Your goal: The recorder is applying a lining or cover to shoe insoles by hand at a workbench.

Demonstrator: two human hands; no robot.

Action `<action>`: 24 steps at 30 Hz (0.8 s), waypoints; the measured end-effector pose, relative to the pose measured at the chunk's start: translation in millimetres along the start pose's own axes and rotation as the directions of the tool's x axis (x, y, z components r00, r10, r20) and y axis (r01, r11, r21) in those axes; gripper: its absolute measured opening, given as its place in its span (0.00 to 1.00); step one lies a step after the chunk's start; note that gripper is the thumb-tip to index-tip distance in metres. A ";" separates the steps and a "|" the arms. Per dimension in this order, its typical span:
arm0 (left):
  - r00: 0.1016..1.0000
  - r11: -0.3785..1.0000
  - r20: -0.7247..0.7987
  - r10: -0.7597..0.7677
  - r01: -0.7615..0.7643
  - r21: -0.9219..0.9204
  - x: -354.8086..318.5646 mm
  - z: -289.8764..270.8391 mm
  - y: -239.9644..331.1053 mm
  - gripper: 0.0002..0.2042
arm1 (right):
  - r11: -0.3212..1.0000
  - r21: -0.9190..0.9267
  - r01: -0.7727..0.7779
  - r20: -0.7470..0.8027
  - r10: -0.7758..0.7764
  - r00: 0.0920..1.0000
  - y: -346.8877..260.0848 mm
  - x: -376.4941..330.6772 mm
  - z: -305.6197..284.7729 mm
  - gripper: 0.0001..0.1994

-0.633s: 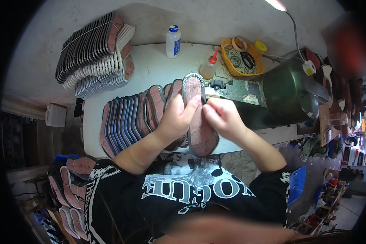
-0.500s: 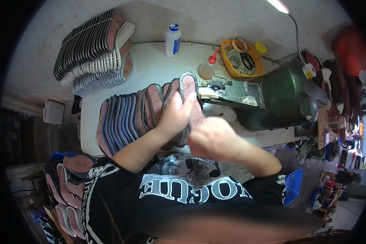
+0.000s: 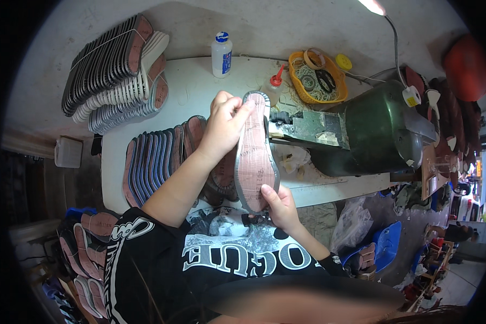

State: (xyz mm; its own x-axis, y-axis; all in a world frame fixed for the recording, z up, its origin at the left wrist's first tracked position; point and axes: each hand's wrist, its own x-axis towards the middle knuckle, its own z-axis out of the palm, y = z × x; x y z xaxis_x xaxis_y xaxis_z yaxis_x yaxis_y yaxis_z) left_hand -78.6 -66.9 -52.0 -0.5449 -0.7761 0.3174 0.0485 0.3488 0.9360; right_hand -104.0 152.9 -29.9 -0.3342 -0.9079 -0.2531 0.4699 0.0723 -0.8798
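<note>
I hold a long shoe insole (image 3: 255, 154), pinkish-brown with a grey rim, upright in front of me. My left hand (image 3: 221, 127) grips its top end near the toe. My right hand (image 3: 278, 208) holds its lower heel end from below. Behind the insole lies a row of similar insoles (image 3: 156, 162) overlapped on the white table (image 3: 189, 92). Just right of the insole's top sits the dark green sewing machine (image 3: 372, 129).
A tall stack of insoles (image 3: 116, 67) stands at the table's far left. A white bottle (image 3: 221, 54), a small red-capped bottle (image 3: 272, 89) and a yellow basket (image 3: 316, 78) of rings sit at the back. More insoles (image 3: 86, 243) lie low on my left.
My hands have separated: the left has slid up to the insole's top end, the right has dropped to its heel. The insole now stands raised and stretched between them.
</note>
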 end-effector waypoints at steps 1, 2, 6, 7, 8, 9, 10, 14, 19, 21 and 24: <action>0.997 0.995 -0.008 0.079 -0.079 0.056 1.9 4.1 -3.6 0.13 | 1.000 0.001 0.003 -0.003 -0.003 1.000 -2.6 -3.2 0.2 0.15; 0.993 0.988 -0.007 0.114 -0.113 0.107 4.2 4.4 -3.9 0.14 | 0.999 0.019 -0.046 -0.029 0.047 0.998 -5.2 -6.5 -1.6 0.14; 0.999 0.995 0.020 0.037 -0.038 0.094 6.2 13.6 -4.0 0.14 | 0.998 -0.020 -0.058 -0.114 0.055 0.992 -11.9 -2.2 -6.6 0.14; 1.000 0.993 0.006 0.026 -0.026 0.114 11.1 15.2 -6.9 0.15 | 0.997 -0.058 -0.056 -0.129 0.049 0.990 -13.7 1.7 -9.1 0.14; 1.000 0.991 -0.005 0.015 -0.014 0.133 17.0 17.6 -9.3 0.15 | 0.997 -0.075 -0.029 -0.133 0.019 0.991 -17.0 8.7 -9.7 0.14; 1.000 0.991 -0.011 0.008 -0.007 0.132 22.3 20.3 -10.0 0.15 | 0.997 -0.075 -0.028 -0.136 0.017 0.991 -17.2 15.0 -15.2 0.14; 1.000 0.979 0.015 0.002 -0.005 0.204 29.8 22.8 -10.7 0.16 | 0.997 -0.073 -0.020 -0.129 0.011 0.992 -22.7 22.1 -16.5 0.14; 0.999 0.966 0.036 -0.034 0.024 0.258 55.9 5.0 -27.7 0.19 | 0.997 0.065 -0.040 -0.025 0.042 0.999 -35.1 54.7 1.0 0.15; 0.996 0.985 0.078 0.037 -0.023 -0.171 21.1 -73.6 4.8 0.15 | 0.979 -0.184 -0.090 0.089 0.108 0.990 -26.6 28.1 37.1 0.17; 0.980 0.988 0.151 -0.129 0.140 -0.066 -2.2 -130.1 8.0 0.12 | 0.970 -0.178 -0.168 0.170 0.198 0.965 -13.7 45.1 32.5 0.18; 0.956 0.964 -0.178 -0.231 0.250 0.092 -55.3 -198.9 -19.7 0.09 | 0.513 -0.832 -0.209 -0.005 0.369 0.929 4.2 65.6 25.3 0.23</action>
State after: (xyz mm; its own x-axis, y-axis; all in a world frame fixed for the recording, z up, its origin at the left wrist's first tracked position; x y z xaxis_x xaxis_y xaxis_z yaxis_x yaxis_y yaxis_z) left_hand 117.1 -135.3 -57.7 -0.3829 -0.9167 0.1143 -0.1667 0.1903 0.9675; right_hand -103.2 83.1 -40.0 -0.1412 -0.8147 -0.5624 -0.3690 0.5705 -0.7338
